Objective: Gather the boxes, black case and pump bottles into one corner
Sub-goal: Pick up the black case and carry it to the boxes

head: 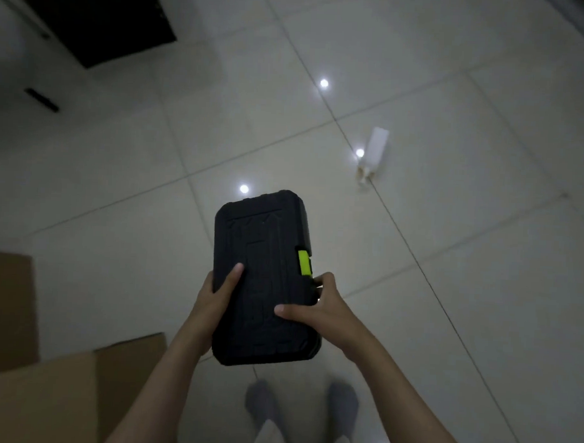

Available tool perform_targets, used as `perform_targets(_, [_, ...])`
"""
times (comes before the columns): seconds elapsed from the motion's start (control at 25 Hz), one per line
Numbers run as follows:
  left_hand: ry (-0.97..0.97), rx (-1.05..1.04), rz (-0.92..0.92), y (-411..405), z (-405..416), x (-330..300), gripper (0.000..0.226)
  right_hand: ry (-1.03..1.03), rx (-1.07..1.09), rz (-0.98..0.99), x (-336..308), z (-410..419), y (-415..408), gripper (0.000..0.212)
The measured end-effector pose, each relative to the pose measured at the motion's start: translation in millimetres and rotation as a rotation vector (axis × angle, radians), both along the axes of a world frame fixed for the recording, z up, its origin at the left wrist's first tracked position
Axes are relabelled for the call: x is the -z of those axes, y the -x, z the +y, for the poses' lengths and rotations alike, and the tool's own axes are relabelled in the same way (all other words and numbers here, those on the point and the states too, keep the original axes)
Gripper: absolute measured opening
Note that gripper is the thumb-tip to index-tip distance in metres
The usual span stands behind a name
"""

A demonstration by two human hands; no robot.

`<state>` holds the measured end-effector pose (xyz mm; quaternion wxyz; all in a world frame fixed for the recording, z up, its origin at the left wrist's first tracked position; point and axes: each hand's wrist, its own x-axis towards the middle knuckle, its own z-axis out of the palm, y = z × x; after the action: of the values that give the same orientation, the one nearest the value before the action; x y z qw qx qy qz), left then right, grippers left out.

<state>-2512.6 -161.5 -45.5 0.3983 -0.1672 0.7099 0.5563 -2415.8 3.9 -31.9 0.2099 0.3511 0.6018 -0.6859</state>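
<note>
Gripping the black case (264, 280) at centre frame, both hands hold it above the tiled floor (456, 94): the left hand (215, 296) clasps its left edge, thumb on top, and the right hand (320, 309) its right edge, thumb flat on the lid, fingers curled round the side just below a lime-green latch (304, 262). The lid is ribbed, its corners rounded. Cardboard boxes (35, 397) are cut off at lower left. Farther off, upper right, a white pump bottle (376, 148) lies on the floor, blurred.

left grip (219, 293), right grip (317, 306), both clasping
</note>
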Motion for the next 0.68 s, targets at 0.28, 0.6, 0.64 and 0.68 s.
perform_targets(0.28, [0.098,-0.588,0.217,42.5,-122.9,-66.5,0.053,0.037,-0.379,0.139,-57.9,-119.0,123.4,0.069])
perform_targets(0.6, [0.103,-0.897,0.332,111.8,-232.3,-83.2,0.06,0.036,-0.688,0.389,-72.6,-241.4,247.4,0.085])
perform_targets(0.64, [0.108,-0.922,0.34,121.2,-240.9,-81.9,0.061,0.037,-0.727,0.392,-69.3,-250.9,261.5,0.084])
perform_targets(0.68, [0.114,-0.95,0.341,129.9,-248.4,-77.3,0.062,0.04,-0.764,0.392,-65.0,-259.8,276.4,0.082])
